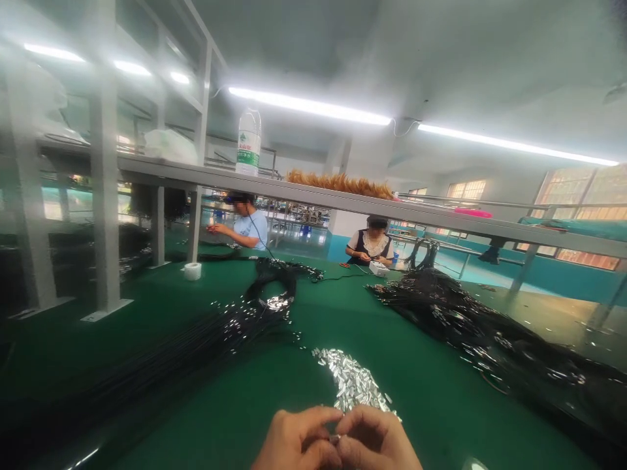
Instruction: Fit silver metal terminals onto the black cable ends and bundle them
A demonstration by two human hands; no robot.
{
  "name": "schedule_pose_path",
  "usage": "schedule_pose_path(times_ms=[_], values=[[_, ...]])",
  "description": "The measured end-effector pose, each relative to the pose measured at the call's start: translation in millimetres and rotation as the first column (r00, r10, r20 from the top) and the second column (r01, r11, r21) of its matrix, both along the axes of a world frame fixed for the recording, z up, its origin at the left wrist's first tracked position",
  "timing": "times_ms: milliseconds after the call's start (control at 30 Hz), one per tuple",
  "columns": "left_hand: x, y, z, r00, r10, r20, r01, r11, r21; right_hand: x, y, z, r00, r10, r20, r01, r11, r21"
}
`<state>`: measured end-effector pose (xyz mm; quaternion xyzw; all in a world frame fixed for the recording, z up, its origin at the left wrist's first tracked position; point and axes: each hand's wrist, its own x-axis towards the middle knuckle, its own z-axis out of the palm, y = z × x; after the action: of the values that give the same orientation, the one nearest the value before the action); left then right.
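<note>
At the bottom of the head view, my left hand (298, 438) and my right hand (376, 438) meet with their fingertips together. Between them shows the end of a small silver metal piece (335, 439), pinched by both hands; most of it is hidden by the fingers. Just beyond my hands, a pile of small silver metal sleeves (353, 380) spreads over the green tabletop (220, 398). To the left lies a long bundle of black cords (196, 346) with shiny ends, curled at its far end.
Another heap of black cords (470, 326) fills the right side. A white roll (192, 271) stands by the shelf posts at left. A raised shelf (304, 190) crosses above, carrying a water bottle (249, 142) and a brown fringe (340, 183). Two people sit at the far side.
</note>
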<state>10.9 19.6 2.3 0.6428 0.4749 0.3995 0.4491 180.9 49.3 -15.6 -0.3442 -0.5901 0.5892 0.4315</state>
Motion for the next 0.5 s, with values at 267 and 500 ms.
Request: schedule_pose_path(times_ms=[267,500], values=[[-20.9,26.7,-16.2,0.973,0.138,0.184,-0.114,0.984,-0.134,9.3,13.4,-25.2,0.513,-0.449,0.731,0.092,0.876,0.474],[-17.4,25.3,-16.7,0.983,0.097,0.159,-0.085,0.993,-0.077,-0.7,16.0,-44.8,0.447,-0.497,0.744,0.103,0.855,0.508]])
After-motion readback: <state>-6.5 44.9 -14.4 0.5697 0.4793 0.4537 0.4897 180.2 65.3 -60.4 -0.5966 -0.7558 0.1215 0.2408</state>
